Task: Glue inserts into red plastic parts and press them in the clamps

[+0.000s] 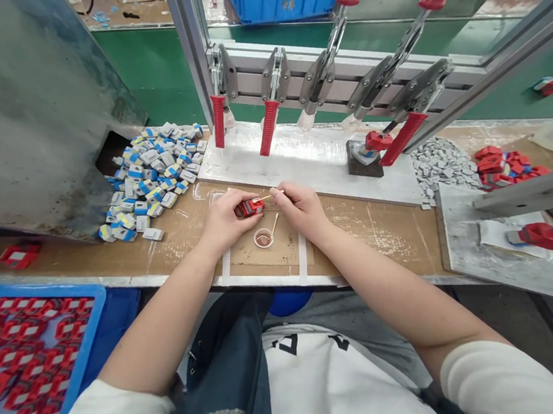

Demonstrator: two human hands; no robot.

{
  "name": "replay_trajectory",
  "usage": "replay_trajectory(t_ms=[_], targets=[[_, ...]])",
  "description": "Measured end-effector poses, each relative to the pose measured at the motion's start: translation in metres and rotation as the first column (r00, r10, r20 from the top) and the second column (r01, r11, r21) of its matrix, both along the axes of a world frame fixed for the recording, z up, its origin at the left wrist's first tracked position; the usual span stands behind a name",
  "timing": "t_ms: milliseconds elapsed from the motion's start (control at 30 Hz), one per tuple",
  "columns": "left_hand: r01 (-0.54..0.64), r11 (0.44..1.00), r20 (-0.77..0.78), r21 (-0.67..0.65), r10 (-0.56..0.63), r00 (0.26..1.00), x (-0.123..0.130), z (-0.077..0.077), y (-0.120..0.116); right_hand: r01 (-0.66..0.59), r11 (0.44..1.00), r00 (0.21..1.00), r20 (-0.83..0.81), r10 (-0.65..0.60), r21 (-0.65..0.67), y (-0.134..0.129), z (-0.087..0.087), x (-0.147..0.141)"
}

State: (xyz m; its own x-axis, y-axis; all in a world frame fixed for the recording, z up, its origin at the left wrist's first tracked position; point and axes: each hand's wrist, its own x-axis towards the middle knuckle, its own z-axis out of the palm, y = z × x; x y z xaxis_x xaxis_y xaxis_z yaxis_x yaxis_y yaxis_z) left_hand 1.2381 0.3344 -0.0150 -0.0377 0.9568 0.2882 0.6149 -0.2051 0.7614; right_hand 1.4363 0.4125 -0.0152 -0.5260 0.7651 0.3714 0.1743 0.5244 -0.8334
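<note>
Pinched in my left hand point(229, 221) is a small red part point(251, 207) with dark and light sections, held over the brown worktop. My right hand point(301, 209) has its fingers closed on a thin cotton swab point(264, 198), whose far end reaches to the red part. Just below both hands sits a small round cup point(263, 238) with a brownish substance in it. A second cotton swab point(275, 222) leans on the cup's rim.
Left lies a heap of grey, blue and yellow pieces point(154, 174). Ahead, red-handled toggle clamps point(269, 127) stand over a metal plate point(296, 159). Small grey pieces point(443, 166) and red parts point(504, 166) lie right. A blue tray point(98, 295) of red parts is at lower left.
</note>
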Motion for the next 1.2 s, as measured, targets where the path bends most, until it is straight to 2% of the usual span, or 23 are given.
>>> replay_trajectory(t_ms=[233, 467, 600, 800, 1000, 1200], targets=[[0.004, 0.999, -0.036, 0.037, -0.002, 0.999, -0.0001, -0.0014, 0.0008, -0.023, 0.999, 0.999, 0.037, 0.021, 0.044, 0.0016, -0.0018, 0.0016], [0.008, 0.997, -0.033, 0.08, -0.006, 0.999, 0.0001, -0.0018, 0.0008, 0.074, 0.989, 0.991, 0.099, -0.087, 0.127, 0.0053, -0.0019, 0.0053], [0.009, 0.996, -0.058, 0.086, -0.004, 0.998, 0.0003, -0.0016, -0.0002, 0.089, 0.98, 0.991, 0.082, -0.104, 0.177, 0.0046, -0.0022, 0.0043], [-0.005, 0.998, -0.064, 0.061, 0.009, 0.998, 0.0009, 0.0001, -0.001, 0.042, 0.988, 0.999, 0.022, -0.046, 0.151, 0.0022, -0.0006, 0.0031], [0.004, 0.997, -0.096, 0.079, 0.003, 0.995, 0.0008, 0.0006, -0.0001, -0.013, 0.991, 0.999, 0.032, 0.008, 0.137, 0.0012, 0.0007, 0.0003], [0.004, 0.995, -0.097, 0.098, 0.005, 0.995, 0.0015, 0.0008, -0.0011, 0.058, 0.981, 0.995, 0.069, -0.072, 0.187, 0.0037, 0.0009, 0.0032]])
